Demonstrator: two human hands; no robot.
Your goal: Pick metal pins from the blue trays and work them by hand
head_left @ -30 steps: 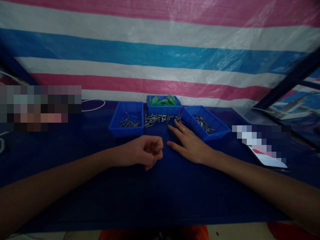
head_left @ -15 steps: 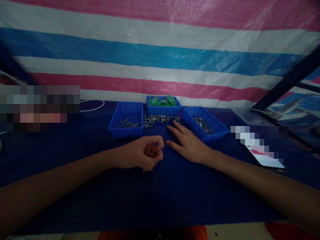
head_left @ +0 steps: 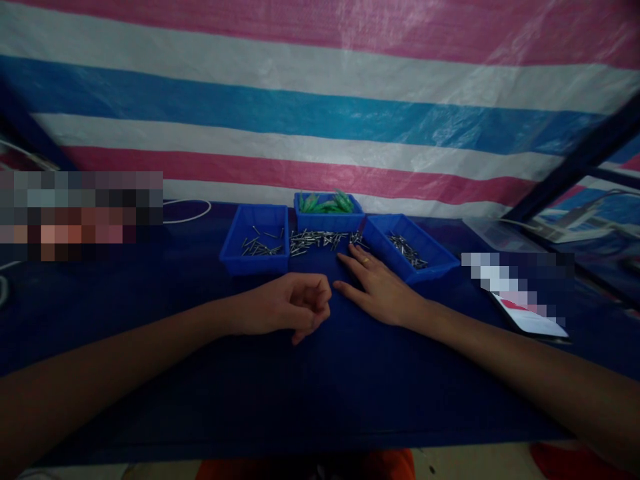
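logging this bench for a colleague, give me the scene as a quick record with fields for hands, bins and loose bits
left hand: loosely curled, contents unclear
right hand: spread, palm down, beside the right bin, fingertips near the loose metal pins
left bin: blue, scattered pins inside
right bin: blue, clustered pins inside
back bin: blue, green pieces inside
loose metal pins: on the table, between left and right bins
background: striped sheet
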